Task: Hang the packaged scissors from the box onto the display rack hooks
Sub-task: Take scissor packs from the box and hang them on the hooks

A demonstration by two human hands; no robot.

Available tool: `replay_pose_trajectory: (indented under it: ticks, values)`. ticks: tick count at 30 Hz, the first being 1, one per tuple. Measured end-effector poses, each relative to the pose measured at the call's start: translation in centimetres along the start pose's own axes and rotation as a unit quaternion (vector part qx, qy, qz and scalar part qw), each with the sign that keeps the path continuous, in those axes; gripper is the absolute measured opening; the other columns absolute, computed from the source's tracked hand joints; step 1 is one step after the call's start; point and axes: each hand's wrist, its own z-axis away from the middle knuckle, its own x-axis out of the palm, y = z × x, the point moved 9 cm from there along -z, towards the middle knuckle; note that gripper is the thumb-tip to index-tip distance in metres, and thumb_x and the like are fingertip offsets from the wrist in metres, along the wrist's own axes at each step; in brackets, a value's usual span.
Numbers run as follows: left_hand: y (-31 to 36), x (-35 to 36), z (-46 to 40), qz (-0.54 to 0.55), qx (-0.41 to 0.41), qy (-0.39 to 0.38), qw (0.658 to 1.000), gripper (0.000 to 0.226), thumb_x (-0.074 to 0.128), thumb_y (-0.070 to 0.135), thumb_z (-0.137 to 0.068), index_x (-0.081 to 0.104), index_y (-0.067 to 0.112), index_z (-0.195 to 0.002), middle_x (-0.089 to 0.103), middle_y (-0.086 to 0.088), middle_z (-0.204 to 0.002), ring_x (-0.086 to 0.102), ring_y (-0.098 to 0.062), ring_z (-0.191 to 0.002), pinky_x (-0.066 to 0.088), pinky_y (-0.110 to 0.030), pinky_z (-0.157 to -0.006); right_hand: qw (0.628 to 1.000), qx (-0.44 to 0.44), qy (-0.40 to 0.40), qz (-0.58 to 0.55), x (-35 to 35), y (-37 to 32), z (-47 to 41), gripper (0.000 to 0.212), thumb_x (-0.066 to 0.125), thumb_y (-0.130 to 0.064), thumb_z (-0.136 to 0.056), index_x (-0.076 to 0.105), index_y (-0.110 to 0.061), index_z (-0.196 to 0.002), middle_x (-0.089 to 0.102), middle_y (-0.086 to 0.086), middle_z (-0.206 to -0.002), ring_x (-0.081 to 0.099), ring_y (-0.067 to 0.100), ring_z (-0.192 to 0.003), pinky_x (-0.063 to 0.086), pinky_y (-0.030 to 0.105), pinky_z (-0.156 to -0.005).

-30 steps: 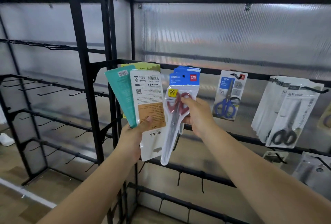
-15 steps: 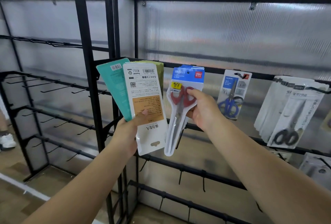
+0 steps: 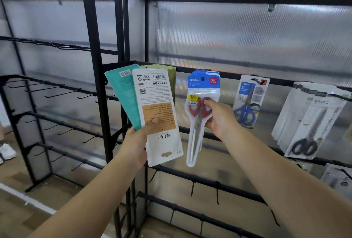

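Note:
My right hand point(image 3: 219, 118) pinches a pack of red-handled scissors point(image 3: 200, 108) with a blue header card, held upright against the top rail point(image 3: 228, 75) of the black display rack. More blue headers show just behind it at the rail. My left hand point(image 3: 137, 140) grips a fan of flat packs point(image 3: 152, 104), backs toward me: a white one in front, a teal one and green ones behind. The box is out of sight.
Blue-handled scissors point(image 3: 247, 102) hang to the right on the same rail, then a thick row of black-handled scissors packs point(image 3: 308, 123). Bare hooks point(image 3: 192, 188) line the lower rails and the left rack point(image 3: 57, 93). A white shoe point(image 3: 6, 151) stands on the floor at left.
My right hand has lifted the red scissors pack up and to the right, closer to the top rail. The fanned packs in my left hand stayed roughly level.

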Motion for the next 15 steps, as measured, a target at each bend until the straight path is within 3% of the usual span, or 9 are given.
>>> replay_pose_trajectory:
  ticks: [2, 4, 7, 9, 12, 15]
  values:
    - [-0.2, -0.3, 0.1, -0.006, 0.004, -0.006, 1.000, 0.018, 0.063, 0.011, -0.086, 0.065, 0.019, -0.101, 0.075, -0.001, -0.094, 0.072, -0.018, -0.079, 0.051, -0.036, -0.068, 0.999, 0.013, 0.029, 0.025, -1.0, 1.0, -0.5, 0.009, 0.060, -0.021, -0.090, 0.058, -0.013, -0.095, 0.067, 0.009, -0.102, 0.065, 0.027, -0.095, 0.052, 0.044, -0.086]
    - [-0.7, -0.7, 0.2, -0.006, -0.001, -0.001, 1.000, 0.019, 0.064, 0.011, -0.084, 0.065, 0.020, -0.101, 0.075, 0.000, -0.092, 0.072, -0.018, -0.078, 0.051, -0.036, -0.068, 0.997, 0.016, 0.049, 0.056, -1.9, 2.1, -0.7, 0.010, 0.062, -0.023, -0.089, 0.059, -0.013, -0.090, 0.066, 0.011, -0.106, 0.063, 0.028, -0.097, 0.049, 0.043, -0.092]
    - [-1.4, -1.3, 0.3, -0.009, -0.007, -0.006, 1.000, 0.025, 0.069, 0.015, -0.077, 0.067, 0.019, -0.102, 0.075, -0.002, -0.095, 0.071, -0.022, -0.087, 0.052, -0.040, -0.076, 0.987, -0.008, 0.108, 0.122, -3.7, 3.5, -0.3, 0.006, 0.057, -0.014, -0.092, 0.058, -0.010, -0.096, 0.061, 0.013, -0.109, 0.055, 0.022, -0.089, 0.045, 0.035, -0.080]
    - [-1.8, -1.2, 0.5, -0.027, -0.004, -0.025, 0.999, 0.033, 0.071, 0.020, -0.069, 0.067, 0.019, -0.102, 0.075, -0.002, -0.095, 0.071, -0.022, -0.087, 0.053, -0.037, -0.071, 0.985, 0.007, 0.105, 0.134, -3.8, 4.6, 0.5, 0.014, 0.052, -0.022, -0.094, 0.056, -0.009, -0.100, 0.059, 0.012, -0.095, 0.050, 0.016, -0.075, 0.044, 0.030, -0.068]
    - [-2.6, -0.6, 0.6, -0.067, 0.002, -0.052, 0.996, 0.031, 0.072, 0.017, -0.066, 0.069, 0.018, -0.097, 0.075, -0.003, -0.092, 0.072, -0.021, -0.083, 0.054, -0.029, -0.064, 0.981, 0.148, -0.051, 0.113, -0.7, 7.4, 2.5, 0.055, 0.033, -0.060, -0.093, 0.059, -0.011, -0.101, 0.057, 0.006, -0.062, 0.050, 0.014, -0.050, 0.043, 0.022, -0.045]
    - [-4.2, 0.3, 0.7, -0.084, -0.018, -0.075, 0.993, 0.040, 0.072, 0.014, -0.062, 0.069, 0.010, -0.102, 0.075, -0.008, -0.092, 0.071, -0.022, -0.082, 0.055, -0.029, -0.063, 0.950, 0.194, -0.195, 0.146, 1.9, 8.4, 4.4, 0.080, 0.016, -0.074, -0.084, 0.060, -0.013, -0.109, 0.067, 0.008, -0.061, 0.060, 0.015, -0.046, 0.045, 0.018, -0.043]
